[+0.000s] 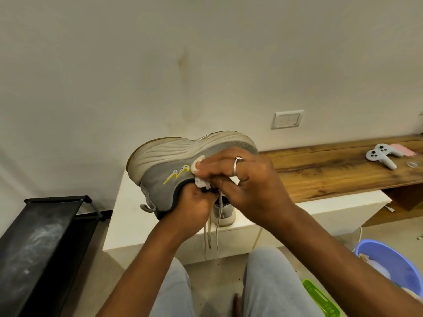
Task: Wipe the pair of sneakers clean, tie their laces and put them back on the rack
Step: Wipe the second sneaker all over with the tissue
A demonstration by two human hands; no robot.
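I hold a grey sneaker upside down in the air, its pale ribbed sole on top and a yellow-white logo on its side. My left hand grips it by the collar opening. Against the sneaker's side, my right hand pinches a small white wipe. The untied laces hang down below the hands. The second grey sneaker stands on the white ledge behind, mostly hidden by my hands. The black shoe rack stands at the left.
A wooden bench runs to the right with a grey game controller on it. A blue basin and a green basket sit on the floor at the right. My knees are below.
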